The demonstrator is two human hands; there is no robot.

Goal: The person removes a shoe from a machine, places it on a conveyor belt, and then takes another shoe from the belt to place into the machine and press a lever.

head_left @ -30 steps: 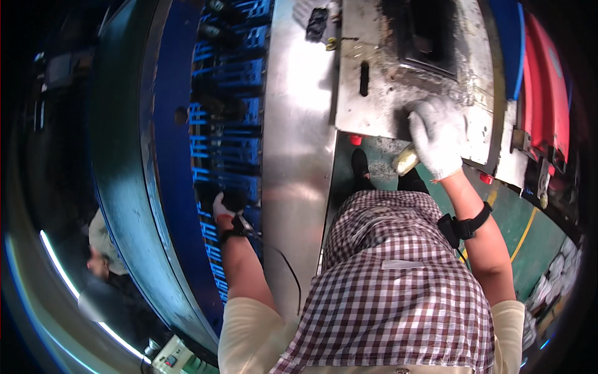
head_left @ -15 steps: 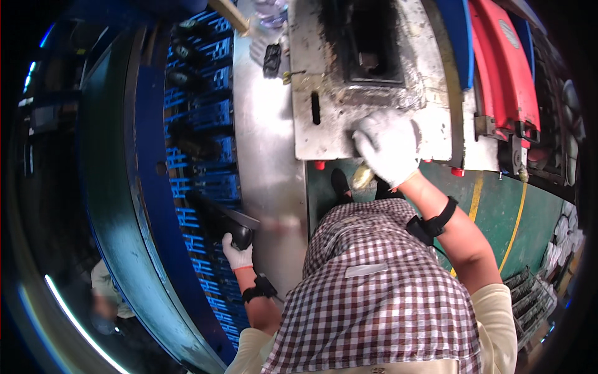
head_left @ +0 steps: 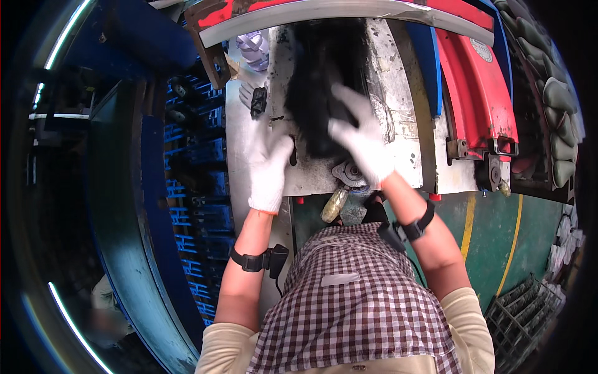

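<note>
My left hand [head_left: 269, 168], in a white glove, hovers over the left edge of a pale, stained metal plate [head_left: 299, 183]. Its thumb stands apart and the fingertips are blurred; I see nothing in it. White-gloved too, my right hand [head_left: 366, 138] reaches over the plate with fingers spread, beside a blurred black shape [head_left: 311, 93] whose kind I cannot make out. Below the right palm, a handle wrapped in yellowish material [head_left: 336, 204] juts past the plate's near edge from a round metal fitting [head_left: 351, 174].
A red bar with a metal edge [head_left: 349, 11] crosses above the plate. Left is a blue rack [head_left: 187, 218] with dark pieces. A small black object [head_left: 258, 101] and a purple-tinted clear container [head_left: 252, 50] stand on the metal strip. At right is a red machine part [head_left: 476, 93].
My left hand has left a dark rounded object by the rack and moved up to the plate. My right hand has come off the wrapped handle and moved further over the plate. The red bar has come into view.
</note>
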